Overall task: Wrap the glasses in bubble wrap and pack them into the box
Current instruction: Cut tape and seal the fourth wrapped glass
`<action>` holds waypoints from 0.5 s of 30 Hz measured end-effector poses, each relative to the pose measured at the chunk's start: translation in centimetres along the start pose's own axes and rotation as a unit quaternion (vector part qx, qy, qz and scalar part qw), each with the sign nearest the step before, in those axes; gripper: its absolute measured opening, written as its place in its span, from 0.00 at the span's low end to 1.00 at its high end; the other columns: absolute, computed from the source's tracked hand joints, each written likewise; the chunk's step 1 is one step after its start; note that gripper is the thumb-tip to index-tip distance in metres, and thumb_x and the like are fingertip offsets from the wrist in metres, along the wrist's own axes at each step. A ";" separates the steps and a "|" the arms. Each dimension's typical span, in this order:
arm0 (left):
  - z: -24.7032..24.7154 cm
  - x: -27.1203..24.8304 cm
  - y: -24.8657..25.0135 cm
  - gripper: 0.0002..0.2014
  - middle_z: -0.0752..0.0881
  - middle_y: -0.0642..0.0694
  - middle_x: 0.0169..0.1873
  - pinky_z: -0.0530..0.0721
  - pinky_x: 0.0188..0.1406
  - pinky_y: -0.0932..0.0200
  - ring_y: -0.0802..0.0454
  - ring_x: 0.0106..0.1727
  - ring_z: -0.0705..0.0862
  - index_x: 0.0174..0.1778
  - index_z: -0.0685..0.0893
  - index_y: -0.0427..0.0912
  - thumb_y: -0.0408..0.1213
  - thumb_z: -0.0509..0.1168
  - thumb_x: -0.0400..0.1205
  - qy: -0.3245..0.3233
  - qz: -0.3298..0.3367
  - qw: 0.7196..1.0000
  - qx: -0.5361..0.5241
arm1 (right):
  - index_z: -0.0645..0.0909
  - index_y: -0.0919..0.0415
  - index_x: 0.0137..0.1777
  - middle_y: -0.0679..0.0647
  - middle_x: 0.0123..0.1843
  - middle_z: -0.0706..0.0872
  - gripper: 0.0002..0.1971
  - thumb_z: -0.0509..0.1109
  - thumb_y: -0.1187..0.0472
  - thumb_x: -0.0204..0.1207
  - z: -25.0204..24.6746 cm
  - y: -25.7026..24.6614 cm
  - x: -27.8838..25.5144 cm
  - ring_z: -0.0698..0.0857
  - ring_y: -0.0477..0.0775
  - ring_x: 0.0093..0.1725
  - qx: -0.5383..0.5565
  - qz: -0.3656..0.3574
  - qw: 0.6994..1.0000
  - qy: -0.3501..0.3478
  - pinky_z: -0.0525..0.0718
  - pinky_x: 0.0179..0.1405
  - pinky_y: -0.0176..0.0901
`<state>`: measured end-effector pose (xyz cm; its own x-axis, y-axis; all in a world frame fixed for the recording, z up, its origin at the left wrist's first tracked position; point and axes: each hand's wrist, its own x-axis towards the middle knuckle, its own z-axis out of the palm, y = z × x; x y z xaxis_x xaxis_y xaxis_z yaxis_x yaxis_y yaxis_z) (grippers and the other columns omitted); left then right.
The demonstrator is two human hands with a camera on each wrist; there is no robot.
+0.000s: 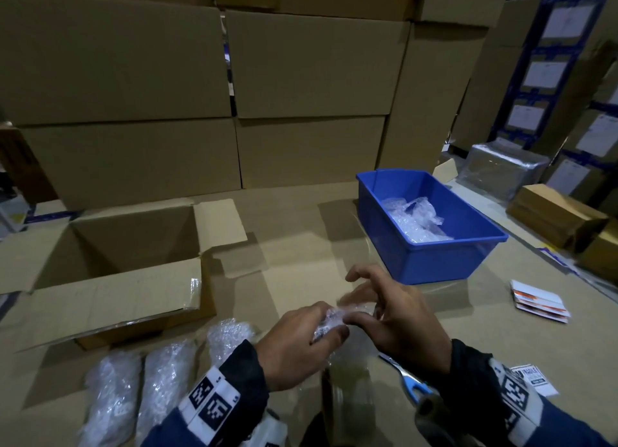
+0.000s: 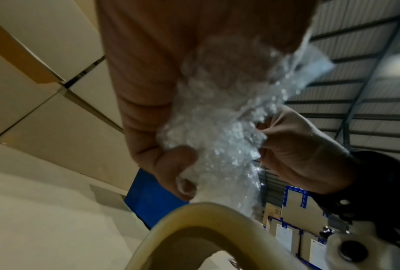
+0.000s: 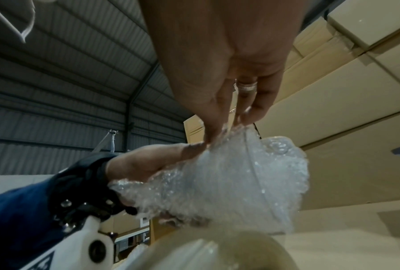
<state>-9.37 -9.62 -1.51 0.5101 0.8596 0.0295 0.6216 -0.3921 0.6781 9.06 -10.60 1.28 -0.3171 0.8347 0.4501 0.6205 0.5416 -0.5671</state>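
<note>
Both hands hold a bubble-wrapped glass (image 1: 334, 320) just above the cardboard work surface, near its front. My left hand (image 1: 329, 329) grips the bundle with fingers curled round it. My right hand (image 1: 361, 309) pinches the loose wrap at its far end, index finger raised. In the left wrist view the bundle (image 2: 217, 113) runs from my palm to my thumb. The right wrist view has the fingertips (image 3: 217, 127) down on the wrap (image 3: 229, 179). Three wrapped glasses (image 1: 113, 393) lie at the lower left. The open cardboard box (image 1: 110, 299) stands to the left.
A blue bin (image 1: 431, 262) holding loose bubble wrap stands at the right. A clear tape roll (image 1: 347, 389) and blue-handled scissors (image 1: 411, 381) lie under my hands. A fragile sticker (image 1: 531, 376) and a stack of labels (image 1: 538, 301) lie right. Stacked cartons (image 1: 301, 78) wall off the back.
</note>
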 end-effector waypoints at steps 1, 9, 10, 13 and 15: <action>0.0 0.0 0.1 0.15 0.83 0.54 0.54 0.78 0.50 0.60 0.57 0.53 0.80 0.62 0.78 0.50 0.53 0.57 0.87 -0.002 0.004 1.000 0.004 | 0.69 0.39 0.53 0.36 0.46 0.90 0.27 0.78 0.68 0.68 0.0 0.2 0.1 0.85 0.34 0.40 0.000 0.006 1.000 0.012 0.74 0.38 0.21; 1.0 0.1 -0.3 0.09 0.82 0.56 0.39 0.75 0.40 0.65 0.60 0.41 0.79 0.44 0.76 0.52 0.49 0.58 0.87 0.066 -0.001 0.996 -0.065 | 0.78 0.50 0.45 0.45 0.35 0.88 0.14 0.80 0.65 0.69 -1.6 -0.2 -1.0 0.83 0.48 0.33 0.061 0.108 0.982 0.146 0.81 0.30 0.37; 1.0 0.1 -0.5 0.10 0.81 0.56 0.37 0.73 0.38 0.67 0.62 0.38 0.77 0.41 0.75 0.53 0.49 0.58 0.87 0.071 -0.008 0.995 -0.076 | 0.79 0.50 0.43 0.47 0.33 0.87 0.12 0.79 0.63 0.70 -1.8 -0.3 -1.8 0.83 0.49 0.32 0.061 0.125 0.979 0.151 0.81 0.30 0.39; 1.2 0.3 -1.0 0.11 0.79 0.58 0.33 0.71 0.35 0.69 0.65 0.34 0.75 0.38 0.74 0.54 0.49 0.59 0.87 0.078 -0.030 0.991 -0.108 | 0.82 0.56 0.34 0.48 0.28 0.87 0.09 0.77 0.59 0.74 -2.2 -0.2 -4.4 0.84 0.48 0.27 0.053 0.184 0.979 0.074 0.85 0.29 0.48; 1.4 0.5 -1.2 0.14 0.78 0.60 0.30 0.72 0.35 0.66 0.65 0.32 0.74 0.36 0.75 0.53 0.49 0.58 0.87 0.076 -0.044 0.989 -0.121 | 0.84 0.59 0.33 0.49 0.28 0.89 0.12 0.77 0.54 0.74 -1.6 -0.2 -5.9 0.86 0.47 0.26 0.075 0.245 0.965 -0.050 0.85 0.27 0.45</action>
<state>-9.00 -9.19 -3.31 0.3526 0.9338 0.0601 0.4895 -0.2388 0.8387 11.94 -15.80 -0.19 -0.0842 0.9958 0.0369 0.6050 0.0805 -0.7922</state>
